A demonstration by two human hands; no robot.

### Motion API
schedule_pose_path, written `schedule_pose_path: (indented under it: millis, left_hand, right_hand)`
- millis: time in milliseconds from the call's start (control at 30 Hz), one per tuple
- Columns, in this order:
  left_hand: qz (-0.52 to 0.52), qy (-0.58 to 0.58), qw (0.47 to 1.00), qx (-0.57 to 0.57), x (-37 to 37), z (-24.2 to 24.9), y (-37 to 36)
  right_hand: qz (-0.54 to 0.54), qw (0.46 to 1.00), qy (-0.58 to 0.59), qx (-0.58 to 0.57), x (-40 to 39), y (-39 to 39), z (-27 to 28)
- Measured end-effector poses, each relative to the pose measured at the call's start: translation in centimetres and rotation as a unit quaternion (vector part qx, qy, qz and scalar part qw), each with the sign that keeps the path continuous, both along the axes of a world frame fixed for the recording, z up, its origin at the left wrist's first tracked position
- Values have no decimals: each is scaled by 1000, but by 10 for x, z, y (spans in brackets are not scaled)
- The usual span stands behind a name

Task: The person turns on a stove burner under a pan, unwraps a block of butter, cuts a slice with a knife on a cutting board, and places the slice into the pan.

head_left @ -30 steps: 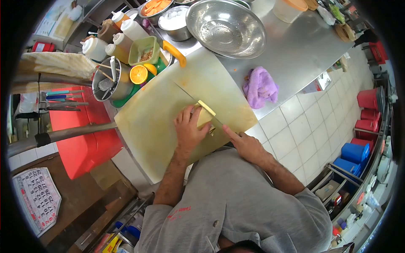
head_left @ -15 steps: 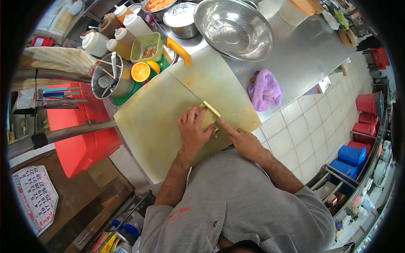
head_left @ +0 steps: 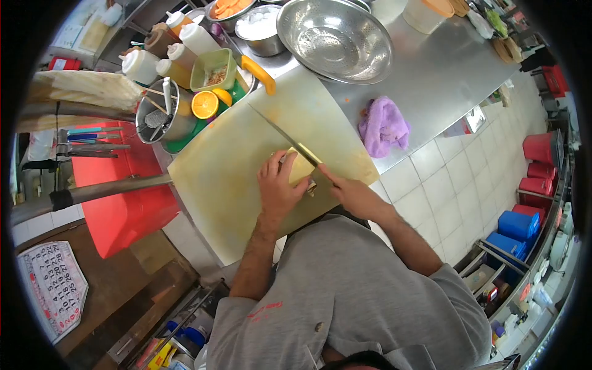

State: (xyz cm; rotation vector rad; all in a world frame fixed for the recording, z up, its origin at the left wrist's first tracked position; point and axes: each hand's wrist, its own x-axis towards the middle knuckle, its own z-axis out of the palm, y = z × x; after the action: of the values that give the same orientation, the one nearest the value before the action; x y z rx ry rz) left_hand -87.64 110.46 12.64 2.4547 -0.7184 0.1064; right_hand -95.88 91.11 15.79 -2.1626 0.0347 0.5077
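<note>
A pale yellow block [head_left: 300, 171], with a bit of wrapper at its near end, lies on the large cutting board [head_left: 228, 179]. My left hand [head_left: 277, 185] is closed on the left side of the block, fingers bent over it. In my right hand [head_left: 354, 192] is a long knife [head_left: 277, 132], its blade pointing to the upper left across the board and lying along the block's right edge. A thin yellow strip shows beside the blade. The knife's handle is mostly hidden by my fingers.
Squeeze bottles [head_left: 198, 38], a utensil pot [head_left: 182, 120], a green tub [head_left: 213, 69] and a cut orange [head_left: 205, 105] stand at the upper left. Beyond the board are a steel bowl [head_left: 336, 43] and an orange-yellow handle [head_left: 259, 74]. A purple cloth [head_left: 385, 126] lies to the right.
The knife blade has tilted so that more of its face shows, and my right hand has turned and shifted slightly. My left hand has moved a little to the left. The view has shifted slightly.
</note>
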Motion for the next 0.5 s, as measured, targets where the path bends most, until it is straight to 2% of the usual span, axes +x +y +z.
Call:
schedule_pose_path:
  millis: [33,67,167,233,267,333,367,433,500]
  left_hand:
    - [3,9,1000,5,-1,2,-1]
    - [4,1,1000,1,0,7,-2]
    - [56,22,998,-6,-5,23,-3]
    - [91,46,992,79,-6,32,1]
    - [93,40,992,79,-5,36,3]
    - [87,183,975,90,-4,41,5]
    - [84,178,976,89,-3,42,5]
    - [75,171,980,73,-1,41,5]
    - [73,163,981,76,-3,39,5]
  right_hand:
    - [-9,997,-62,41,-8,-8,-7]
    - [-7,997,-69,37,-14,-14,-8]
    - [0,998,-29,63,-24,-24,3]
    - [21,1000,6,2,-22,-24,22]
    - [23,1000,0,2,-19,-24,28]
    - [33,986,-42,-160,-10,-26,36]
    - [30,985,-45,-161,-6,-26,33]
    - [-12,958,-157,-240,5,-29,17]
    - [-17,941,-198,-275,17,-35,-2]
